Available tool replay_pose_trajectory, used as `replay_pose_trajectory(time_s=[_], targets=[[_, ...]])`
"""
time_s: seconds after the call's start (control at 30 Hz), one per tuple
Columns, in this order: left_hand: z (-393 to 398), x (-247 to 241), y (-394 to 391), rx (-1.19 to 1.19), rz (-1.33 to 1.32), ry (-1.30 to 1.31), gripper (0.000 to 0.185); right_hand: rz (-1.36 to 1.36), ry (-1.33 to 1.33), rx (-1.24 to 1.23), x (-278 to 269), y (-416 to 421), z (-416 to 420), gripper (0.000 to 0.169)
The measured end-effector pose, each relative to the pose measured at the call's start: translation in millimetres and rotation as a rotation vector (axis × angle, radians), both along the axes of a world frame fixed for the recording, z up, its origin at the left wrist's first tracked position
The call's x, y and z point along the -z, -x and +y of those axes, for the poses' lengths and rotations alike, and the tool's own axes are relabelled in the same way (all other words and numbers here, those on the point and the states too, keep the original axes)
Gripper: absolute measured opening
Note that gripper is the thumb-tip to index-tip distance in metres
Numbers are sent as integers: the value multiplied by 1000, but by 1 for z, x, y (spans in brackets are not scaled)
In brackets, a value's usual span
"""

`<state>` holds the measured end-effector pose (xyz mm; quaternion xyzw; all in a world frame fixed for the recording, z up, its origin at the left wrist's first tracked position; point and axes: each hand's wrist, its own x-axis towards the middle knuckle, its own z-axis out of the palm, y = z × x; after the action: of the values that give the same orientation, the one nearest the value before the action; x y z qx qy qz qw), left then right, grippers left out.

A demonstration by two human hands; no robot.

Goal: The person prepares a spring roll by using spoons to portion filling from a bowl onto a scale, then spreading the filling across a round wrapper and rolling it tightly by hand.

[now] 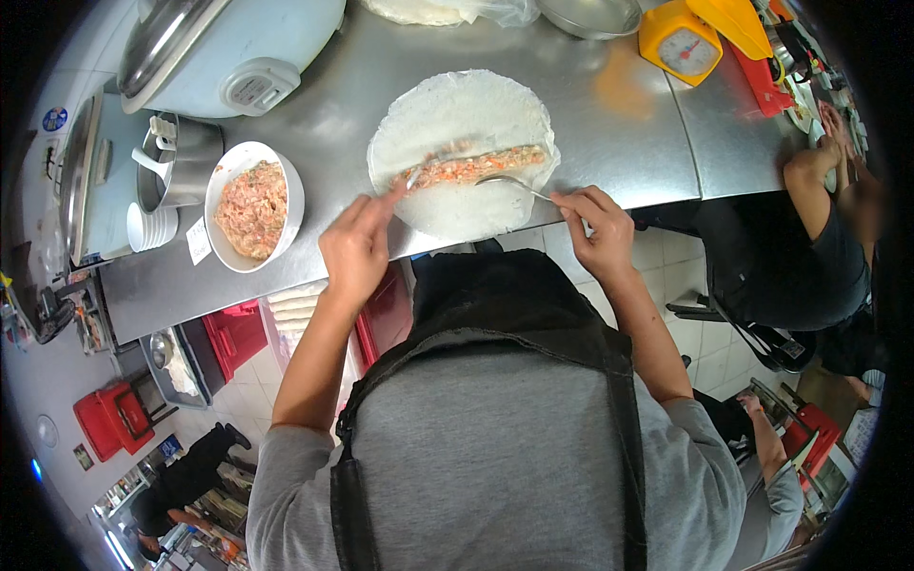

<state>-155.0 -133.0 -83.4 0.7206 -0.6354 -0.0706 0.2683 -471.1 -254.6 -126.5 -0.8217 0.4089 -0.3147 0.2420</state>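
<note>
A round, thin white wrapper sheet [464,107] lies flat on the steel table, its near edge by the table's front edge. Across its middle runs a strip of minced filling [478,168], pinkish with orange bits. My left hand [357,246] grips a small metal utensil [413,177] at the strip's left end; motion blur hides what kind it is. In my right hand [600,232] is a metal spoon [510,183], its bowl at the near side of the strip. A white bowl [294,203] of the same-looking mince stands to the left.
Left of the bowl are stacked white cups [153,227], a steel pot [200,146] and a large lidded cooker [285,43]. A yellow dial scale [678,43] and a metal bowl [593,18] sit at the back. A co-worker's arm [814,185] is at the right.
</note>
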Motion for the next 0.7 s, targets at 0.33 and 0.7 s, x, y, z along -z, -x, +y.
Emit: replay_pose_trajectory(time_s=[0.33,0.7], targets=[[17,-2,-5,38,-28,23,44,17,59,37,-1,1,1,25],[-1,-1,-10,121,-69,-10,42,26,13,50,0,0,1,25]])
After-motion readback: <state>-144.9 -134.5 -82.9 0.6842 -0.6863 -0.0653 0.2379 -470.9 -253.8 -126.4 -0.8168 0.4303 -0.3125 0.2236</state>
